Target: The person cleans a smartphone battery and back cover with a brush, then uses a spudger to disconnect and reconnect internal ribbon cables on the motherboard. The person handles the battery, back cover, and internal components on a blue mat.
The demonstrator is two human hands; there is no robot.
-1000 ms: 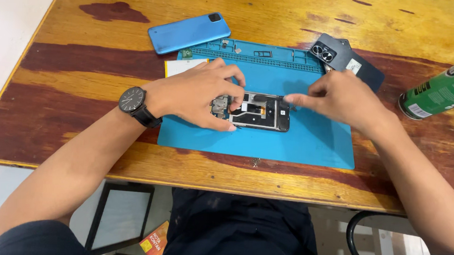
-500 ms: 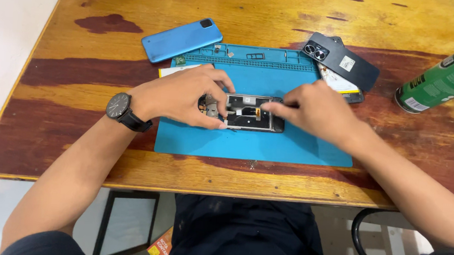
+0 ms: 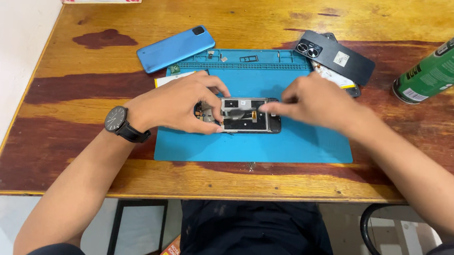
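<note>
Opened phone (image 3: 245, 115), flat and rectangular with bare metal innards, lies mid-mat on a blue rubbery mat (image 3: 289, 145). Left hand (image 3: 178, 105) clamps its left end; right hand (image 3: 314, 101) pinches at its right edge, fingers pressed together. Beyond: glossy blue phone (image 3: 175, 48), black back cover (image 3: 336, 56), green spray can (image 3: 447, 60) far right. Varnished, stained wooden worktop (image 3: 76, 149).

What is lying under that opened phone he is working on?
The opened phone lies on a blue work mat, which rests on the wooden table. The left hand covers the phone's left end.
</note>
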